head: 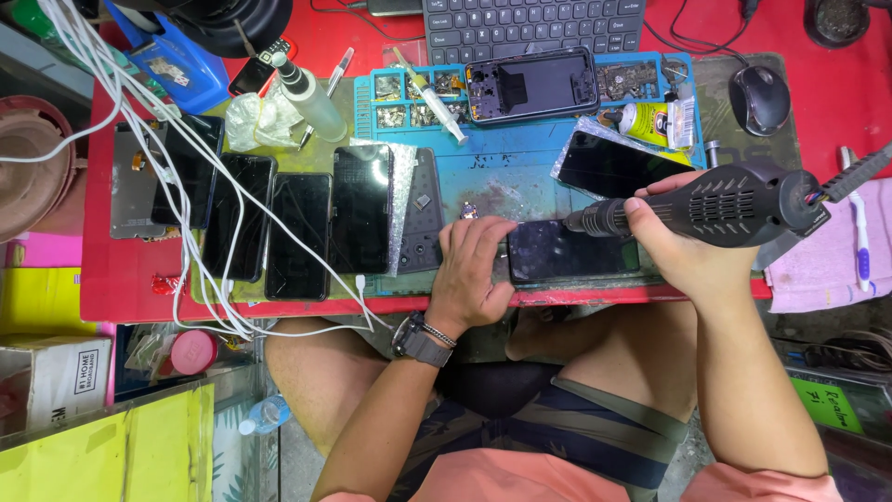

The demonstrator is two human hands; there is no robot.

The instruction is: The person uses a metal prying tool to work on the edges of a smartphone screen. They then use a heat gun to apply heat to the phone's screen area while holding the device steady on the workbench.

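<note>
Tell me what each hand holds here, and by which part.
The right hand grips a black heat gun around its body, nozzle toward the phone. The left hand holds nothing; its fingers press on the phone's left end.

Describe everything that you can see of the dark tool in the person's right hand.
The tool is a dark grey, pistol-like body of what looks like plastic, with slanted vent slots on its side. It lies almost level, its narrow metal nozzle pointing left over the upper edge of a black phone on the blue mat. A braided cable leaves its rear toward the upper right. The right hand grips it from below; the left hand presses on the phone.
</note>
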